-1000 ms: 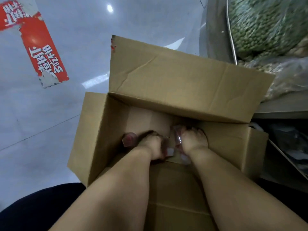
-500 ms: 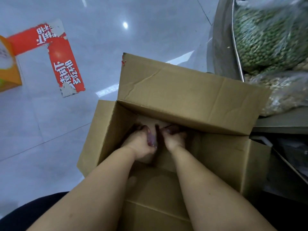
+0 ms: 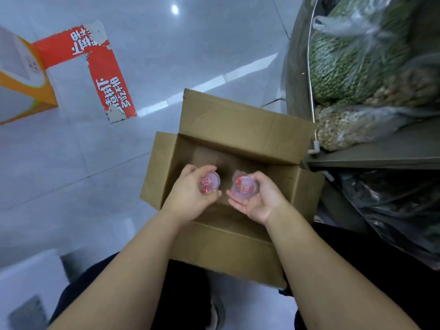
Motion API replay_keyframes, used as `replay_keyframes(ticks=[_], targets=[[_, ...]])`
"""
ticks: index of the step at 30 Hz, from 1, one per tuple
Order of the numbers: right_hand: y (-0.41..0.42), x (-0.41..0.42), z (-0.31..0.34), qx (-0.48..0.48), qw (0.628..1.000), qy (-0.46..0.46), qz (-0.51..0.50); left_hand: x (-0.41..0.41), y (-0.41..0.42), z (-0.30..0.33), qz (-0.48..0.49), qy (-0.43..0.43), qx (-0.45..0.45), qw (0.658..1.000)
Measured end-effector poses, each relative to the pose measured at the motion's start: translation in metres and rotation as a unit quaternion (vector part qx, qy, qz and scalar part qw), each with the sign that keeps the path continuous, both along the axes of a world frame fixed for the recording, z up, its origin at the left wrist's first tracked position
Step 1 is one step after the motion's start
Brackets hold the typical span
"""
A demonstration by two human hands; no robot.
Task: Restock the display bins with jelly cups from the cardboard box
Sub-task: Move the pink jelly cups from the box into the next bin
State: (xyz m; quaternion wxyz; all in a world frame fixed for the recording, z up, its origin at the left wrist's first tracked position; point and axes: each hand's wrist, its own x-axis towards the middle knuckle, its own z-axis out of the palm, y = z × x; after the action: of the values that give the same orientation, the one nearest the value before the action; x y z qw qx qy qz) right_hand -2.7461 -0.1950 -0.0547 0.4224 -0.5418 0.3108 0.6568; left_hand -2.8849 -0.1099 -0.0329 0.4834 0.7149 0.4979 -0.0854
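An open cardboard box (image 3: 240, 129) stands on the floor below me, flaps spread. My left hand (image 3: 190, 196) is above the box opening, fingers curled around a pink jelly cup (image 3: 210, 182) with a red printed lid. My right hand (image 3: 258, 198) is beside it, palm up, cradling a second pink jelly cup (image 3: 245, 185). Both cups are held over the box's interior, which looks dark and bare where visible.
A metal display stand (image 3: 371, 153) on the right holds clear bags of green beans (image 3: 345, 58) and pale beans (image 3: 352, 129). Dark plastic bags (image 3: 392, 210) sit under its shelf. A red floor sticker (image 3: 107, 86) and an orange-white carton (image 3: 21, 77) lie at the left.
Both hands have risen out of the box's depths, each now holding a jelly cup above the opening. The view has pulled back and up.
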Motion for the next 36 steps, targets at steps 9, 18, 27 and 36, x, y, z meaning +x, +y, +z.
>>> replay_keyframes(ticks=[9,18,27,36], targets=[[-0.031,0.009,0.326,0.079,0.897,-0.400,0.170,0.003,-0.026,0.286,0.083,-0.185,0.023,0.979],[-0.083,0.062,0.551,0.151,0.673,-0.695,0.203,0.079,-0.053,0.496,0.027,-0.345,0.036,0.938],[-0.147,0.148,0.648,0.150,0.571,-0.796,0.139,0.201,-0.089,0.587,-0.119,-0.443,-0.003,0.889],[-0.229,0.208,0.693,0.070,0.604,-0.793,0.039,0.289,-0.134,0.623,-0.189,-0.488,-0.047,0.851]])
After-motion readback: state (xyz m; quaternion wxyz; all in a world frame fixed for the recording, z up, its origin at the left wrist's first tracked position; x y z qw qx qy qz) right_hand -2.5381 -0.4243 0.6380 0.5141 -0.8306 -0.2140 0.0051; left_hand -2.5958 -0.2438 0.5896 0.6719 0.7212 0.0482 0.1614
